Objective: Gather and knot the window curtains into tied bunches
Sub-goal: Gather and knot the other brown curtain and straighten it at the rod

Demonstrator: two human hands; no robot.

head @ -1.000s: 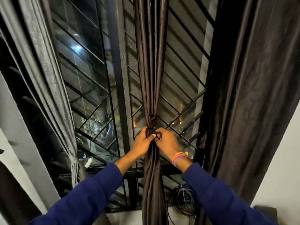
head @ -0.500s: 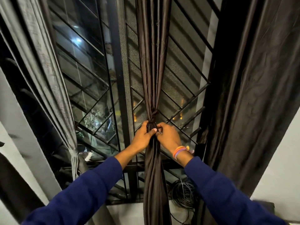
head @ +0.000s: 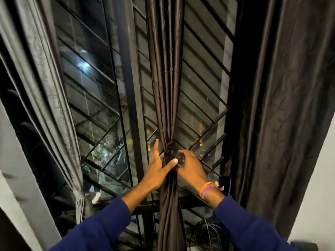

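The brown curtain point(head: 165, 84) hangs in the middle of the window, pulled into one thin bunch. A small knot point(head: 169, 144) sits on it, just above the hands. The part below the knot drops straight down between the two blue sleeves.

The left hand point(head: 156, 170) is spread wide. Its fingers point up beside the bunch, and its thumb lies across the cloth just under the knot. It holds nothing; the thumb looks like it only steadies the bunch. The right hand point(head: 190, 166) is close on the other side with its fingers curled. I cannot tell if it pinches a bit of cloth or nothing at all.

The knot looks done, so this bunch seems finished.

Right behind the bunch are the dark window bars point(head: 203, 134), so hands have little room at the back. The grey curtain point(head: 54, 109) on the left is already tied low down. The wide dark curtain point(head: 282, 115) on the right hangs loose, with open space near it.
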